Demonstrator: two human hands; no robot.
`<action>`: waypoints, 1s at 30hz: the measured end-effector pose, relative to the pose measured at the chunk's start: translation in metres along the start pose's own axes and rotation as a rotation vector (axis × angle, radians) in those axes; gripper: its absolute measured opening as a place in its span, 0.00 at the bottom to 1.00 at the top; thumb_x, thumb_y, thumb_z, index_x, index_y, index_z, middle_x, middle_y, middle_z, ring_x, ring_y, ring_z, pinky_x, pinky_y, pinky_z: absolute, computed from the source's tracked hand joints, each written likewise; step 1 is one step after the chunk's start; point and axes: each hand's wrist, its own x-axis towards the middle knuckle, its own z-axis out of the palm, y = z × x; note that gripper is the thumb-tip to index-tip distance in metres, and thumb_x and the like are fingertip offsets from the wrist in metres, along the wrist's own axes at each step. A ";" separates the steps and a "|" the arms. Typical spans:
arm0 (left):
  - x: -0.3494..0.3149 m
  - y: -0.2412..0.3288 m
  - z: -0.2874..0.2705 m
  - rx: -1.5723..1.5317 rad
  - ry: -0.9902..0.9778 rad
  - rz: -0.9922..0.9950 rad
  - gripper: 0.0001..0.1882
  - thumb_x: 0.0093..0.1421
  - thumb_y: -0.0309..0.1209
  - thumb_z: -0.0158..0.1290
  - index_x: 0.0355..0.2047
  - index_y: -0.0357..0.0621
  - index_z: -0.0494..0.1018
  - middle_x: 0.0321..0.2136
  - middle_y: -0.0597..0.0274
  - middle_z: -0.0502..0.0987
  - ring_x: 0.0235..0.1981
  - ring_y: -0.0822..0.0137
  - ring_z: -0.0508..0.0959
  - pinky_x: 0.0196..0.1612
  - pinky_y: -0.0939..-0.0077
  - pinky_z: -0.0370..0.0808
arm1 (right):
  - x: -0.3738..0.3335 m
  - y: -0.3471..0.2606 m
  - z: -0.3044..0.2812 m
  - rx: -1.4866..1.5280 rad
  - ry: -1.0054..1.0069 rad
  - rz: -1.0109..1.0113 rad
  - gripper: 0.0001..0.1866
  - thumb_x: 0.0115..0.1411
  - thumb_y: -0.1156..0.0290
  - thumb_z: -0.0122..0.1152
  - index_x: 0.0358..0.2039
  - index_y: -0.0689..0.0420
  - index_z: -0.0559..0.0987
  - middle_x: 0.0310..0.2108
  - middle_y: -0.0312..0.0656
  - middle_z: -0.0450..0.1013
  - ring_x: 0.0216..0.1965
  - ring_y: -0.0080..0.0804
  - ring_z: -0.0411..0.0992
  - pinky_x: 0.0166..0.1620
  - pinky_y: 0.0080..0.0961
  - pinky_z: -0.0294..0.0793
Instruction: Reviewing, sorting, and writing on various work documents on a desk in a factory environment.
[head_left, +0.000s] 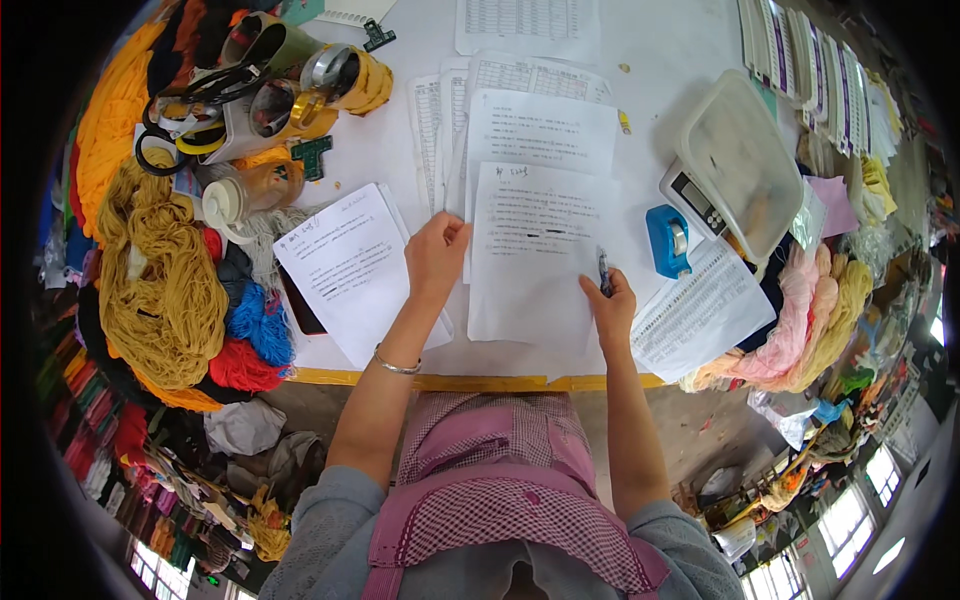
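My right hand (612,305) is closed round a pen (603,262), which points up and away over the right edge of a printed sheet (530,290). That sheet bears lines of text, some dark marks and a handwritten heading. My left hand (435,258) is curled into a loose fist at the sheet's left side, with nothing showing in it. A silvery bracelet (398,367) is on my left wrist. Left of that hand lies another printed page (345,265) with handwriting, over more paper. Further sheets (545,130) are stacked beyond the one between my hands.
Yarn hanks (160,280) crowd the table's left side, below cups with scissors (185,130) and a clear lidded bottle (250,195). On the right are a blue tape dispenser (660,242), a scale (690,200) under a plastic tub (740,165), pale yarn (790,320) and stacked booklets (810,75).
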 end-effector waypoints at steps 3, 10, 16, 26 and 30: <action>0.001 -0.003 0.001 0.004 0.072 0.042 0.04 0.58 0.28 0.58 0.29 0.42 0.74 0.24 0.62 0.77 0.25 0.61 0.76 0.32 0.69 0.73 | -0.001 -0.003 -0.002 -0.056 -0.005 -0.015 0.12 0.54 0.68 0.71 0.34 0.60 0.78 0.19 0.29 0.64 0.21 0.16 0.57 0.26 0.19 0.60; 0.015 -0.011 -0.002 0.253 0.307 0.465 0.09 0.58 0.24 0.54 0.41 0.44 0.74 0.40 0.59 0.72 0.43 0.56 0.71 0.46 0.65 0.71 | 0.000 -0.003 -0.007 -0.185 0.023 -0.090 0.13 0.54 0.69 0.71 0.36 0.61 0.78 0.19 0.34 0.67 0.21 0.21 0.60 0.27 0.21 0.63; 0.029 -0.007 0.001 0.163 0.311 0.435 0.11 0.59 0.24 0.54 0.43 0.44 0.74 0.42 0.59 0.72 0.45 0.55 0.70 0.48 0.65 0.70 | 0.001 0.001 -0.009 -0.213 0.037 -0.098 0.13 0.54 0.69 0.71 0.36 0.60 0.78 0.19 0.37 0.67 0.20 0.24 0.61 0.27 0.24 0.65; 0.040 -0.010 0.007 0.127 0.313 0.394 0.14 0.55 0.25 0.59 0.43 0.44 0.73 0.43 0.59 0.71 0.46 0.54 0.69 0.50 0.65 0.69 | 0.003 0.005 -0.009 -0.219 0.047 -0.115 0.14 0.53 0.67 0.72 0.36 0.61 0.78 0.18 0.37 0.67 0.20 0.24 0.60 0.26 0.24 0.64; 0.038 -0.010 0.012 0.143 0.308 0.333 0.16 0.52 0.25 0.62 0.41 0.43 0.73 0.42 0.58 0.70 0.45 0.54 0.68 0.49 0.65 0.69 | 0.005 0.008 -0.006 -0.245 0.056 -0.129 0.14 0.54 0.66 0.71 0.35 0.60 0.78 0.18 0.39 0.67 0.19 0.26 0.61 0.26 0.26 0.64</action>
